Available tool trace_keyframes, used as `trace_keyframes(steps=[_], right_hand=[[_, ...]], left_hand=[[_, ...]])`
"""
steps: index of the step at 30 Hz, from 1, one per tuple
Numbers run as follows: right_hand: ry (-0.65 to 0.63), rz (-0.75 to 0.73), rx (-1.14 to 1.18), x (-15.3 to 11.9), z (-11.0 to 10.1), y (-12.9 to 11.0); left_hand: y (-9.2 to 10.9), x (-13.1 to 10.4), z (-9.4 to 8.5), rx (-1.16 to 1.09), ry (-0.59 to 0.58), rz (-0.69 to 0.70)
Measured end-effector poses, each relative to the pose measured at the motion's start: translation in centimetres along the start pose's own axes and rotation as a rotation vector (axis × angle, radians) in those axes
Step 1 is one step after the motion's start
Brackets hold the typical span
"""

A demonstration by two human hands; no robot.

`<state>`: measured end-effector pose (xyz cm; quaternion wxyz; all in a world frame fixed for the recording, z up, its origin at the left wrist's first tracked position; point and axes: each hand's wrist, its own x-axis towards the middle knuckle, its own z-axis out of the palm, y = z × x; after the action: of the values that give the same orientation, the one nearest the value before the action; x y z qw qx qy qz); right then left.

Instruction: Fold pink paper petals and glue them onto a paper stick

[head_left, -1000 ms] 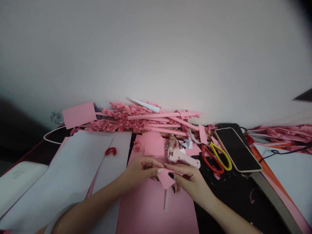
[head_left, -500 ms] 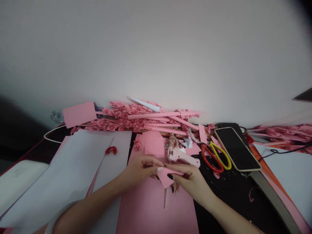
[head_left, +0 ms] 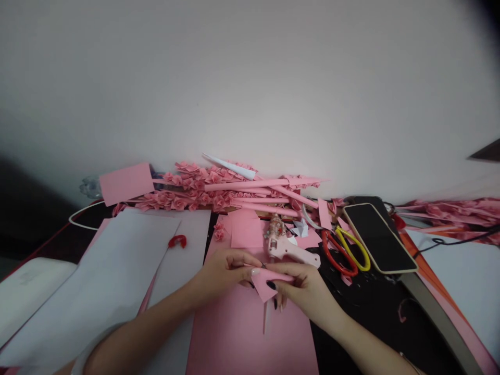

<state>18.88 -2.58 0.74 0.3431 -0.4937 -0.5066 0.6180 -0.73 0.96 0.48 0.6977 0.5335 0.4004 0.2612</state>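
Note:
Between my hands is a small piece of pink paper, its upper edge curled over. My left hand pinches its left corner between thumb and fingers. On the other side, my right hand grips the curled part, thumb in front and fingers partly hidden behind. A thin pale stick points down below the paper; what supports it is hidden. Both hands are over a large pink sheet. Just beyond them lies a pink glue gun, its body covered in small beads, close to my right fingers.
Pink paper flowers and rolled pink tubes line the wall. Red-handled scissors, yellow-handled scissors and a phone lie right. White sheets with a red clip-like piece and a white box-like object are left.
Almost nothing differs. The right thumb has shifted very slightly left along the pink paper, and both hands keep their hold.

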Motion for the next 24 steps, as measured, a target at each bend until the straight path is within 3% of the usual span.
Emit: trace_keyframes(steps=[24], right_hand=[[0.033,-0.013,-0.032,-0.02,0.03,-0.04]], left_hand=[[0.48,0.11,0.02,0.056,0.061,-0.065]])
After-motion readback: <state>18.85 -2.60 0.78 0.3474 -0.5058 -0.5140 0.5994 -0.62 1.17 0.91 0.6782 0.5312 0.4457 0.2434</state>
